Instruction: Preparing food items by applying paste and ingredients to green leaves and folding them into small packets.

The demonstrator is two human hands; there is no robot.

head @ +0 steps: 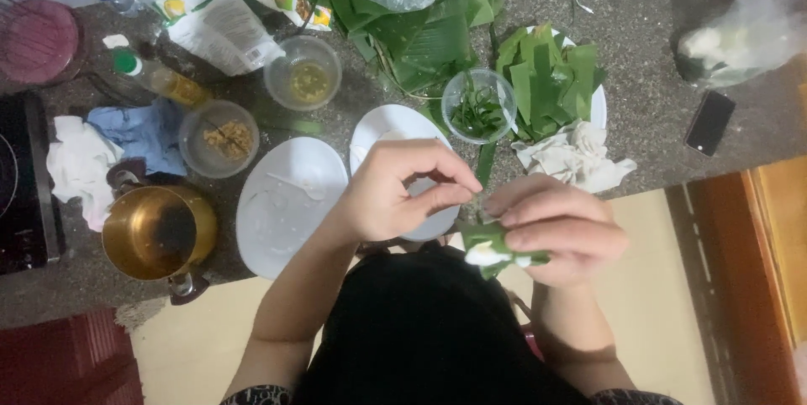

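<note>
Seen from the head camera looking straight down, a person in a dark top works at the edge of a speckled grey stone worktop (639,60). The right hand (559,232) is closed around a small folded banana-leaf parcel (492,247) with white filling showing at its open end; it is held in the air just off the worktop's edge, above the person's lap. The left hand (399,190) is beside it, thumb and forefinger pinched together at the parcel's top corner, the other fingers curled; whether something thin sits in the pinch cannot be told.

Behind the left hand lies a white plate (395,132), partly hidden by it, and to its left a larger white plate (286,203) smeared with something pale. A brass-coloured pot (155,232) stands further left, near a blue cloth (139,132) and a white cloth (80,165). Two clear bowls sit beyond the plates: one with brownish crumbs (218,137), one with yellowish liquid (304,73). A small clear bowl of thin green strips (477,106) stands just beside a plate stacked with cut leaf pieces (551,77). A crumpled white cloth (576,157) lies in front of that plate. A heap of whole banana leaves (424,31) lies at the far edge, and a dark phone (710,121) lies well to the right.
</note>
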